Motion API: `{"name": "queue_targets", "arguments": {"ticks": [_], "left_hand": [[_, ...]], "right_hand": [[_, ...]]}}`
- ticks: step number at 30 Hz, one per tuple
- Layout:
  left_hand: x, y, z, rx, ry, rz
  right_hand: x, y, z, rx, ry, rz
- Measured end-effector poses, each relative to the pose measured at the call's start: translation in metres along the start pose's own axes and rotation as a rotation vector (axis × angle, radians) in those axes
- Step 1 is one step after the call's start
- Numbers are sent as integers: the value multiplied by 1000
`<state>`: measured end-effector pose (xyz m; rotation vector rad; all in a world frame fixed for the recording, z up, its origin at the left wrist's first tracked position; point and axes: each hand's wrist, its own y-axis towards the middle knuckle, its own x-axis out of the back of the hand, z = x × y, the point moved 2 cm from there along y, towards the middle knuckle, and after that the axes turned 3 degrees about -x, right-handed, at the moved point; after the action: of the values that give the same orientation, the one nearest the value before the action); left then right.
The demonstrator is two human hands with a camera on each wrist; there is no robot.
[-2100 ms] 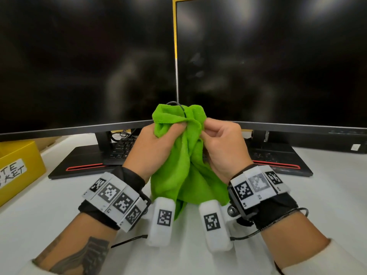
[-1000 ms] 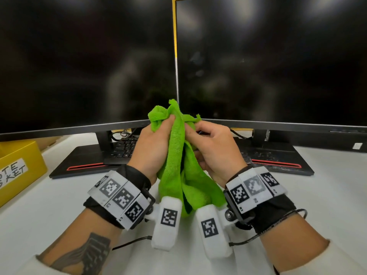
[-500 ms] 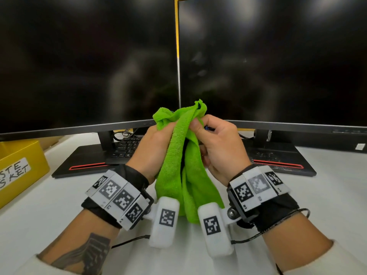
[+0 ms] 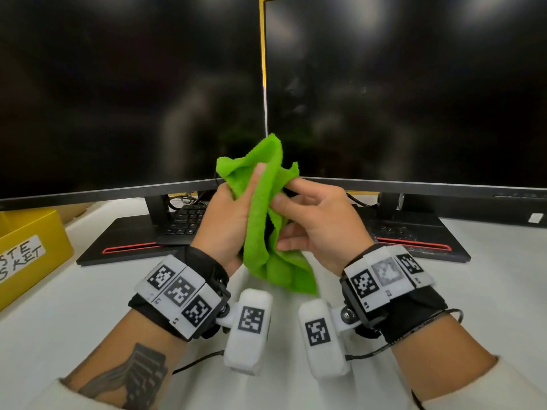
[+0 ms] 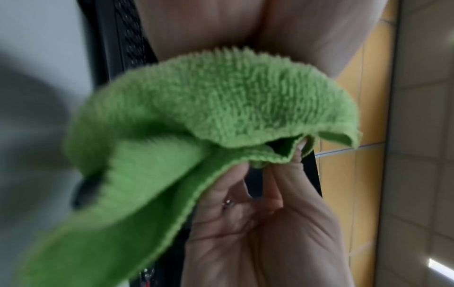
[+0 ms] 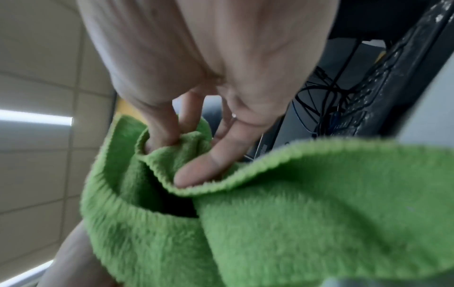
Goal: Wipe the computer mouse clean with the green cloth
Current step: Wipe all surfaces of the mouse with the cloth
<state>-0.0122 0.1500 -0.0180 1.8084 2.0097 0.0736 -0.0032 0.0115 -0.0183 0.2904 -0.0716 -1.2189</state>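
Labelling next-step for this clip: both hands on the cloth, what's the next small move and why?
Probably keep rubbing: draw the right hand along the fold while the left hand braces it. The green cloth is bunched between both hands above the desk; a dark shape, likely the mouse, shows inside the fold, mostly covered, so wiping looks unfinished.

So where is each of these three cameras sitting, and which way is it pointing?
Head: worn on the head, facing forward and down at the left hand, right hand, green cloth and two dark monitors; both forearms show.
Left wrist: looks along the palm toward the fingers; that hand's palm fills the top and the other hand's palm is below.
Right wrist: looks along the palm at fingers tucked into the cloth.
All three share the cloth.
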Motion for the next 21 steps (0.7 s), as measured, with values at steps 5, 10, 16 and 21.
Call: {"name": "queue_targets", "arguments": {"ticks": [5, 10, 16, 21], "left_hand": [[-3, 0, 9, -70, 57, 97], [4, 5, -8, -237, 389, -54], [12, 1, -16, -196, 418, -86], [3, 2, -15, -119, 260, 4]], "right_hand": [[10, 5, -3, -1, 113, -108], [-1, 0, -5, 14, 143, 116], [-8, 2, -11, 66, 16, 106], [-6, 3, -9, 54, 105, 86]]}}
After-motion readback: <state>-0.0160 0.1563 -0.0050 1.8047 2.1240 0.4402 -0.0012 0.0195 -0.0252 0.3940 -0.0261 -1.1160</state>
